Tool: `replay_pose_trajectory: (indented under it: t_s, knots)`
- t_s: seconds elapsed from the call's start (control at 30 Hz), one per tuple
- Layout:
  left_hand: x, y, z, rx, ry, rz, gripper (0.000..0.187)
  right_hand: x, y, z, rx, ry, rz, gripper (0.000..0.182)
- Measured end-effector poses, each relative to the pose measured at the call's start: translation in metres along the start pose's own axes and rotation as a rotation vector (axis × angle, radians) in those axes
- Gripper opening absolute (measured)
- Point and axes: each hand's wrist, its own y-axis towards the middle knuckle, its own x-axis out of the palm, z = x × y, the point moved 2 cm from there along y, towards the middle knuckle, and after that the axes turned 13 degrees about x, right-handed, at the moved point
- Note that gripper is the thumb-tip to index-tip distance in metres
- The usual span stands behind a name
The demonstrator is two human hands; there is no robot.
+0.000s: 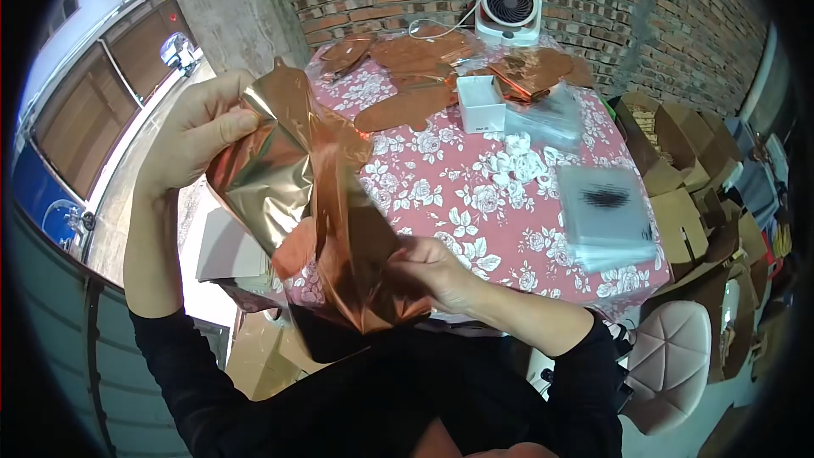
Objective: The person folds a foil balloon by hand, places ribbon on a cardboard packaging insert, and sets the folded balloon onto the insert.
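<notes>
A shiny copper-coloured foil balloon [292, 170], flat and creased, hangs between my two hands in front of my body. High on the left, my left hand [199, 127] is closed with thumb and fingers on its upper edge. My right hand [432, 271] pinches the lower right side, its fingertips partly hidden by the folded foil. Other flat copper foil balloons [407, 108] lie toward the back of the table, some in a folded pile [536, 72].
The table has a pink rose-patterned cloth [441, 174]. On it are a white box [481, 110], a tangle of white ribbon [517, 163], clear plastic bags [606, 225] and a fan [509, 8]. Cardboard boxes [678, 220] and a white chair [674, 365] stand right.
</notes>
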Motion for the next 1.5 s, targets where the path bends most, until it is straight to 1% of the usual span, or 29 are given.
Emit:
replay_pose_trajectory:
  t_s: [0.03, 0.07, 0.13, 0.17, 0.2, 0.27, 0.33, 0.4, 0.47, 0.5, 0.6, 0.63, 0.67, 0.73, 0.77, 0.8, 0.83, 0.87, 0.93, 1.0, 1.07, 1.13, 1.17, 1.27, 1.33, 1.4, 1.43, 1.47, 1.5]
  knots:
    - [0.003, 0.001, -0.003, -0.027, -0.010, 0.003, 0.027, -0.008, 0.002, 0.005, -0.162, 0.026, 0.035, 0.009]
    - [0.005, 0.003, -0.012, -0.026, -0.012, 0.004, 0.027, -0.008, -0.003, -0.002, -0.161, 0.025, 0.036, 0.009]
    - [0.006, 0.008, -0.036, -0.117, 0.031, 0.002, 0.022, -0.018, -0.022, -0.026, -0.151, 0.006, 0.292, 0.013]
    - [0.006, 0.010, -0.045, -0.357, -0.022, 0.005, 0.017, -0.029, -0.028, -0.031, -0.148, 0.003, 0.294, 0.013]
    - [0.008, 0.015, -0.071, -0.277, 0.122, 0.019, 0.016, -0.044, -0.034, -0.033, -0.089, -0.030, 0.345, 0.015]
    - [0.032, 0.027, -0.111, -0.165, -0.033, 0.101, 0.017, -0.072, -0.040, -0.032, -0.024, -0.063, 0.402, 0.018]
    - [0.042, 0.035, -0.168, -0.156, 0.063, 0.003, 0.017, -0.095, -0.041, -0.029, 0.047, -0.103, 0.504, 0.019]
    - [0.071, 0.047, -0.173, -0.396, 0.015, -0.033, 0.011, -0.099, -0.041, -0.034, 0.096, -0.151, 0.605, 0.021]
    - [0.093, 0.048, -0.236, -0.394, -0.146, -0.024, 0.013, -0.114, -0.041, -0.031, 0.144, -0.065, 0.739, 0.022]
    - [0.105, 0.050, -0.271, -0.389, -0.299, -0.020, 0.017, -0.134, -0.046, -0.028, 0.168, -0.241, 0.720, 0.024]
    - [0.127, 0.062, -0.304, -0.234, -0.192, -0.152, 0.025, -0.158, -0.053, -0.022, 0.279, -0.464, 0.852, 0.029]
    - [0.135, 0.062, -0.312, -0.344, -0.254, -0.134, 0.028, -0.161, -0.057, -0.030, 0.263, -0.844, 0.878, 0.030]
    - [0.139, 0.064, -0.326, -0.346, -0.263, -0.134, 0.028, -0.156, -0.059, -0.035, 0.272, -0.845, 0.881, 0.030]
    - [0.145, 0.072, -0.348, -0.064, 0.036, -0.212, 0.028, -0.138, -0.061, -0.055, 0.051, -1.569, 1.100, 0.026]
    - [0.146, 0.077, -0.343, 0.030, 0.136, -0.229, 0.029, -0.139, -0.060, -0.061, 0.093, -1.657, 1.108, 0.015]
    - [0.147, 0.080, -0.342, -0.113, 0.088, -0.219, 0.028, -0.145, -0.057, -0.066, 0.096, -1.660, 1.105, 0.015]
    - [0.147, 0.081, -0.340, -0.256, 0.040, -0.207, 0.028, -0.150, -0.052, -0.072, -0.134, -1.789, 1.071, 0.016]
    - [0.148, 0.082, -0.336, -0.261, 0.038, -0.205, 0.028, -0.152, -0.047, -0.078, -0.371, -1.903, 1.023, 0.022]
    - [0.148, 0.082, -0.331, -0.448, -0.005, -0.144, 0.027, -0.159, -0.033, -0.088, -0.287, -1.893, 0.910, 0.032]
    - [0.150, 0.082, -0.335, -0.453, -0.027, -0.128, 0.028, -0.165, -0.018, -0.089, -0.455, -2.105, 0.779, 0.036]
    - [0.148, 0.084, -0.335, -0.454, -0.040, -0.106, 0.030, -0.188, -0.006, -0.082, -0.456, -2.130, 0.720, 0.037]
    - [0.146, 0.088, -0.328, -0.340, 0.092, -0.224, 0.034, -0.195, -0.001, -0.080, -0.468, -2.213, 0.684, 0.031]
    - [0.148, 0.090, -0.323, -0.363, 0.171, -0.187, 0.036, -0.197, 0.000, -0.082, -0.483, -2.214, 0.676, 0.031]
    - [0.158, 0.098, -0.335, -0.360, 0.246, -0.181, 0.037, -0.208, -0.008, -0.086, -0.434, -2.184, 0.712, 0.026]
    - [0.161, 0.102, -0.337, -0.423, 0.211, -0.283, 0.041, -0.217, -0.015, -0.089, -0.382, -2.236, 0.793, 0.022]
    - [0.160, 0.107, -0.310, -0.256, 0.385, -0.197, 0.043, -0.218, -0.017, -0.088, -0.378, -2.234, 0.804, 0.028]
    - [0.159, 0.115, -0.297, -0.428, 0.459, -0.310, 0.046, -0.208, -0.018, -0.089, -0.378, -2.197, 0.841, 0.034]
    - [0.157, 0.116, -0.295, -0.425, 0.462, -0.313, 0.046, -0.197, -0.019, -0.090, -0.378, -2.159, 0.878, 0.040]
    - [0.154, 0.117, -0.292, -0.349, 0.621, -0.186, 0.046, -0.186, -0.019, -0.089, -0.377, -2.155, 0.885, 0.040]
